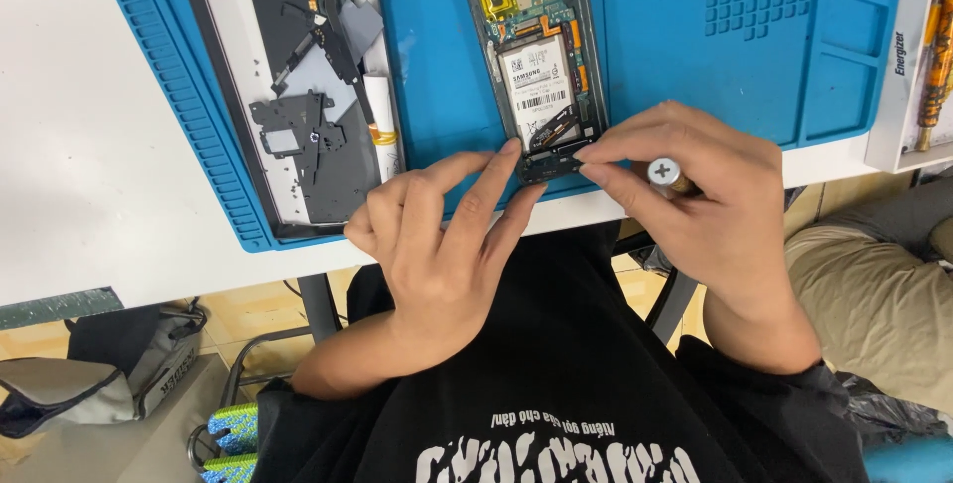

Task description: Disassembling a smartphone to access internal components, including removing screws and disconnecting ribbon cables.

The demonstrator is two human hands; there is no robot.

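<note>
Opened phone [541,56] on mat [675,36]; removed back panel [308,96] left of it; both hands at phone's near end.

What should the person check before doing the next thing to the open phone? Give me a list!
1. Open phone lies flat on the blue mat: ok.
2. Left hand steadies the small black part at the phone's near end, fingertips touching it: ok.
3. Right hand also pinches that part: ok.
4. Screwdriver is tucked in the right hand, cap end showing; whether its tip is clear of the phone: cannot tell.
5. Removed black pieces rest together on the white tray, away from the hands: ok.
6. Phone's near end sits close to the table edge: not ok, it might slip.
</note>
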